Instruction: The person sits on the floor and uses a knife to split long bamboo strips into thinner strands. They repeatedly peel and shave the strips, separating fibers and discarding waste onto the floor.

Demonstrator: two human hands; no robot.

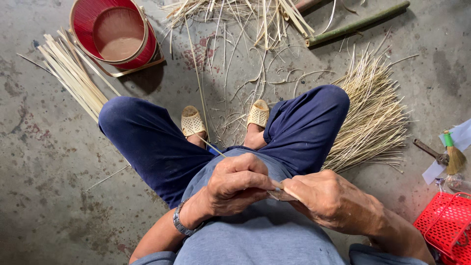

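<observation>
- At ten o'clock lies a bundle of pale bamboo slats [73, 73] beside a red woven basket [115, 34]; the long strip's far end could catch on loose trimmings on the concrete floor [34, 162] and jerk the cut off line.
- The left hand [235, 184] has its grip pressed together, pinching a thin bamboo strip [208, 145] that runs from the lap out toward eleven o'clock, past the left woven sandal [192, 121]. If that pinch slackens, the strip could twist and split unevenly.
- Between the hands, at the centre, sits what looks like a small blade [280, 195] (mostly hidden, so I cannot be sure of its shape). Fingertips lie very close to it; a slip along the strip's grain could nick the left thumb, or a sliver could run into the skin.
- The right hand [328, 198] is closed, its grip tight around the blade and strip end. Too much push here might snap the strip or drive the edge toward the lap.
- At three o'clock a fan of fine bamboo splints [373, 118] rests against the right knee; a shift of the leg could scatter it.
</observation>
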